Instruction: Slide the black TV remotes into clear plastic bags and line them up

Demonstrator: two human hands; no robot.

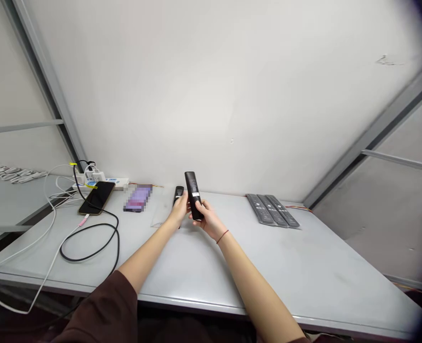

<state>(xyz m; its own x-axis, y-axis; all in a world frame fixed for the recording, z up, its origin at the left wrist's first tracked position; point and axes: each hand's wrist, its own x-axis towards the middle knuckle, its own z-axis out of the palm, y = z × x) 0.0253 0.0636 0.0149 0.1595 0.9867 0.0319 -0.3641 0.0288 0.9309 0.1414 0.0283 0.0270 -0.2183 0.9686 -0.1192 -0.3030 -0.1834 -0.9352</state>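
Observation:
My right hand [206, 218] grips the lower end of a black remote control [193, 193], held tilted upright with its back and a white label facing me. My left hand [180, 209] is closed beside it, fingers touching the remote's left side and lying over a second black remote [178, 193] that rests flat on the grey table [304, 267]. Whether the left hand grips that second remote is unclear. A red band circles my right wrist.
Three grey remotes [272, 209] lie side by side at the right rear. A phone [97, 197] on a black cable, a power strip [102, 181] with chargers, and a blurred purple item [137, 198] sit at the left. A clear plastic sheet [160, 212] lies near my left hand.

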